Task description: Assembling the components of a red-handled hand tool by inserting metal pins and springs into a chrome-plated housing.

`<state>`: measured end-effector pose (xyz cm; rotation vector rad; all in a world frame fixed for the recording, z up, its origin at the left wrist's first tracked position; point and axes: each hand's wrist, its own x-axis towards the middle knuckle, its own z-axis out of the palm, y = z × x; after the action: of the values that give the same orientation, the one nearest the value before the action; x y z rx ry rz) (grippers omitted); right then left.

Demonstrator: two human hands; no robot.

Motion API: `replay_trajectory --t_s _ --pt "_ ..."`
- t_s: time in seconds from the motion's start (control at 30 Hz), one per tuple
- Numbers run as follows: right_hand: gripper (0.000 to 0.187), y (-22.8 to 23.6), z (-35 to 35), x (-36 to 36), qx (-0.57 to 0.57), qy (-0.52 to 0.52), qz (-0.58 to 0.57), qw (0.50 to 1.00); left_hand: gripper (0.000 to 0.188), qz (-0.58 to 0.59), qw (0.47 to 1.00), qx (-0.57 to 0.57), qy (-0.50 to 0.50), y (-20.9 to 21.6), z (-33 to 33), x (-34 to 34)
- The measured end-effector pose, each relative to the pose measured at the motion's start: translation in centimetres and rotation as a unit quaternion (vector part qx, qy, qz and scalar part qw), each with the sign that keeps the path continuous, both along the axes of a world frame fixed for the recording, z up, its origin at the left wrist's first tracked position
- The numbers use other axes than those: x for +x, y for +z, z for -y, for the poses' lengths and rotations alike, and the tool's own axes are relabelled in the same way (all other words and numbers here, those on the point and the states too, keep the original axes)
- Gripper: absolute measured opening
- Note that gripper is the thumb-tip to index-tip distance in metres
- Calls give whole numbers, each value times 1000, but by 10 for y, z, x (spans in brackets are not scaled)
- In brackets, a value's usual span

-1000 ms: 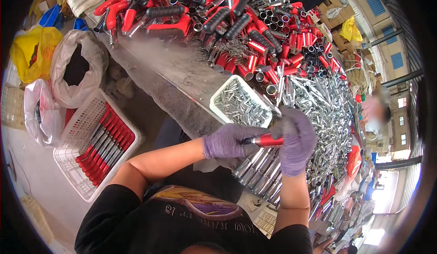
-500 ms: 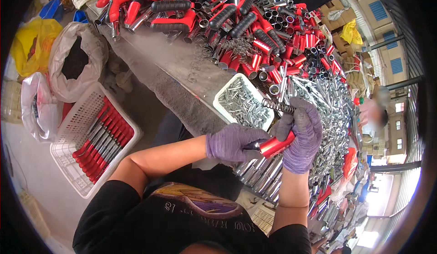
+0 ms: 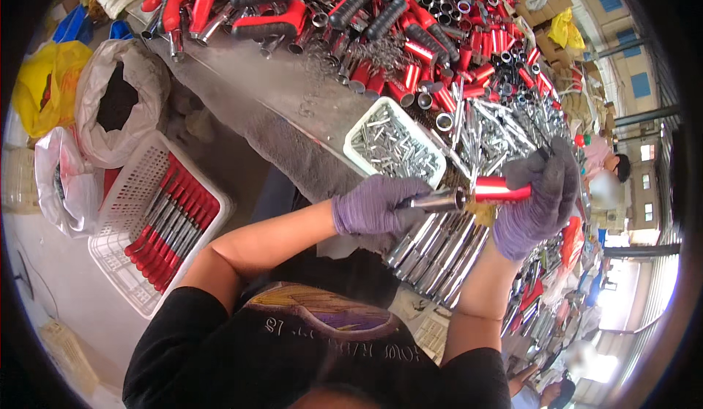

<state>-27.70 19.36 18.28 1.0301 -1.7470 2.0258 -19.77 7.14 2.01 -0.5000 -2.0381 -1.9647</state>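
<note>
So I'm watching this: left hand point(image 3: 384, 205) fingers curled round a chrome tube point(image 3: 441, 201), right hand point(image 3: 538, 198) pinching a red sleeve point(image 3: 498, 188) just right of it, white tray point(image 3: 364, 120) on the far side.

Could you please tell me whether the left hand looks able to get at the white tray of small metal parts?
Probably yes: the tray lies just beyond the left hand with nothing visibly between them, though that hand's grip is taken up by a chrome tube.
</note>
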Motion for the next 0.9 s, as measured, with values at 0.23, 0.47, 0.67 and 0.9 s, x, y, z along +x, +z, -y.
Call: replay_trajectory --t_s 0.23,0.47,0.67,0.9 --pt "22 -5 -3 4 83 -21 105 991 36 36 999 20 -13 5 -4 0" --pt "22 -10 -3 12 193 -70 129 970 44 41 995 -90 16 9 -5 -2" --pt "19 -46 -9 26 327 44 106 938 59 60 998 -2 -29 16 -6 -1" --pt "19 0 -59 1 173 -83 67 979 56 84 996 -4 -38 11 -3 0"
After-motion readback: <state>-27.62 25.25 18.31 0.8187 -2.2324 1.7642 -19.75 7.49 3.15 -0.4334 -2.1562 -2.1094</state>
